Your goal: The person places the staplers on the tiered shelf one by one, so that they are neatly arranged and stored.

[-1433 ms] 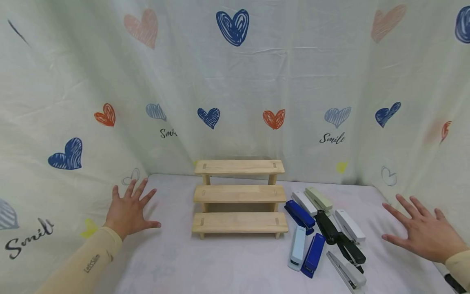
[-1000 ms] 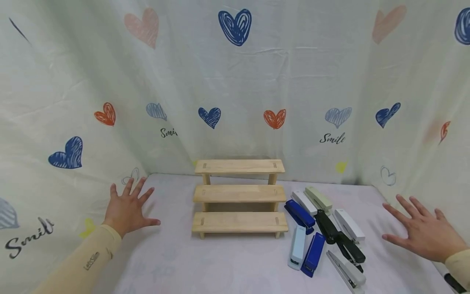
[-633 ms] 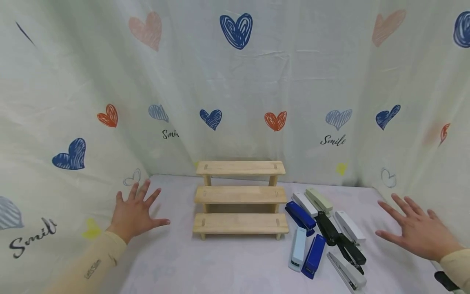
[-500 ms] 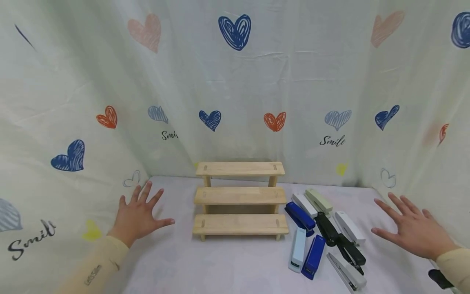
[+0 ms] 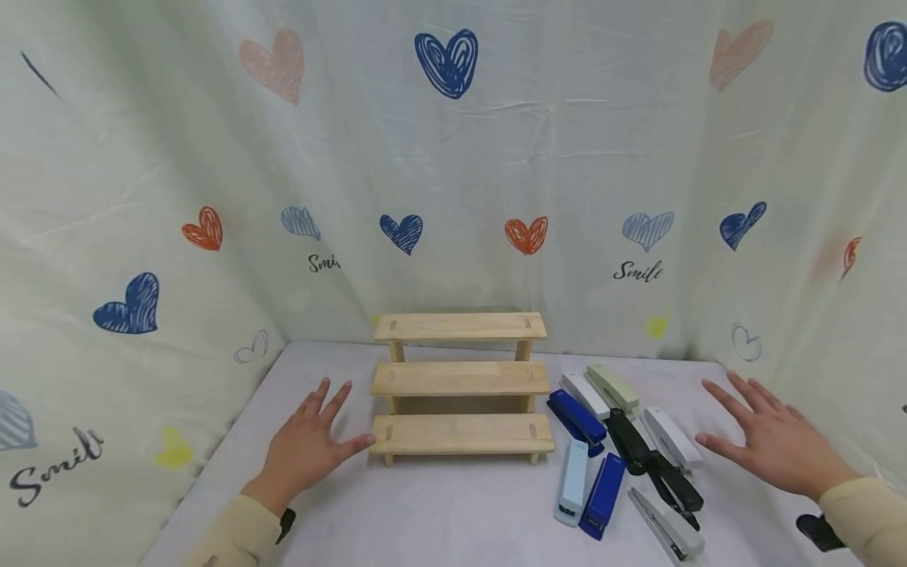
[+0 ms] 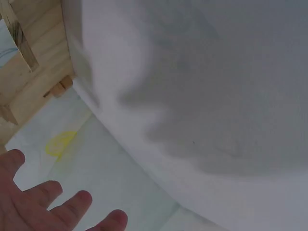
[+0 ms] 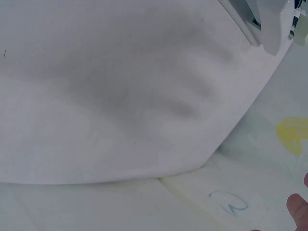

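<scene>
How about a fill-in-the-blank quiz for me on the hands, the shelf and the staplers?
1. The shelf has ____ tiers.
2. In the head view, the staplers lie to the ____ of the shelf.
3. Exactly ____ of the staplers are dark blue.
4. The left hand and the right hand are holding ____.

Missing words: three; right; two; nothing.

Soft, diffuse light in the head view — wrist views dimmer, blurry shadows (image 6: 216, 110) across the tabletop (image 6: 115, 53).
</scene>
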### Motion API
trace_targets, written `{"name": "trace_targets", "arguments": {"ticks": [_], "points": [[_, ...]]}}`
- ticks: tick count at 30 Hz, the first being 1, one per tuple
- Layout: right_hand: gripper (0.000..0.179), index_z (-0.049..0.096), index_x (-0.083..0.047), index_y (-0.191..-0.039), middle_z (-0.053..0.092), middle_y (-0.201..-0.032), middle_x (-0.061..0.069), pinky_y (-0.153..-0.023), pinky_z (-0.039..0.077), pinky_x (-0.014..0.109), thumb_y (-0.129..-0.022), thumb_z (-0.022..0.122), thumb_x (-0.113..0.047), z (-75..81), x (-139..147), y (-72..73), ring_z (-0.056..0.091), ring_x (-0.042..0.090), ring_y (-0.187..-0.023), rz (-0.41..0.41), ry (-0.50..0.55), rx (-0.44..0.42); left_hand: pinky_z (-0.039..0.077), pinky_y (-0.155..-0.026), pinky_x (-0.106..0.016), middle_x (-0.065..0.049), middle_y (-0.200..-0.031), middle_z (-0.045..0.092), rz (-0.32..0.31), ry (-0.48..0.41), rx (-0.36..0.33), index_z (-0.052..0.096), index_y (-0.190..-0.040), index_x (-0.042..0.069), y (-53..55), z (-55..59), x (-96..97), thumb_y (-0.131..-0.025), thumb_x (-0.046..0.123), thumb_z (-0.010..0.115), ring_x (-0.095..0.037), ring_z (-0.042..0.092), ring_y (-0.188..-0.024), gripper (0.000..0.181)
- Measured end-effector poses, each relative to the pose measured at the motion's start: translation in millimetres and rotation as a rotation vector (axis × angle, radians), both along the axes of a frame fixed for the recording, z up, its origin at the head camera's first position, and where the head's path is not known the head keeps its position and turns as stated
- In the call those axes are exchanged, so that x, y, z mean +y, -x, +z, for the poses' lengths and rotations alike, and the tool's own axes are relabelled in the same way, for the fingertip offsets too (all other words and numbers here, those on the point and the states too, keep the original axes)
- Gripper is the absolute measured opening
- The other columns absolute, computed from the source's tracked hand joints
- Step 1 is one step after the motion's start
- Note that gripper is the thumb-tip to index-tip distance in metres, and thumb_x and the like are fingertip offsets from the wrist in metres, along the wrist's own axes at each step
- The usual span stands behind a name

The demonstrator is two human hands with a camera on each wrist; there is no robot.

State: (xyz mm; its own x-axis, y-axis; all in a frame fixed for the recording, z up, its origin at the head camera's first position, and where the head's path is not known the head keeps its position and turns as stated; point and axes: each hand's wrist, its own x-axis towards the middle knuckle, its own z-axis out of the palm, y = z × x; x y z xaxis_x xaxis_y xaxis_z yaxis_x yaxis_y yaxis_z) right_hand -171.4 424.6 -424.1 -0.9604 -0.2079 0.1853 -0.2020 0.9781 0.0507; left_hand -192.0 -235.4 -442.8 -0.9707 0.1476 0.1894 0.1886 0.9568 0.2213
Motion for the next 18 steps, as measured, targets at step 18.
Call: {"name": "trace_targets", "arguments": {"ticks": [18], "points": [[0.095, 0.012, -0.016, -0.161, 0.013, -0.156, 0.034, -0.092, 0.026, 0.08, -0.093, 0.061, -0.06, -7.2, -8, 0.1, 0.023, 0.061, -0.132, -0.026, 0.152, -0.092, 0.042, -0.099, -0.058, -0.016, -0.155, 0.038, -0.038, -0.446, -0.18, 0.043, -0.151, 0.007, -11.2, -20.4, 38.0, -0.09, 0.058, 0.066, -0.038, 0.055, -0.124, 0.082]]}}
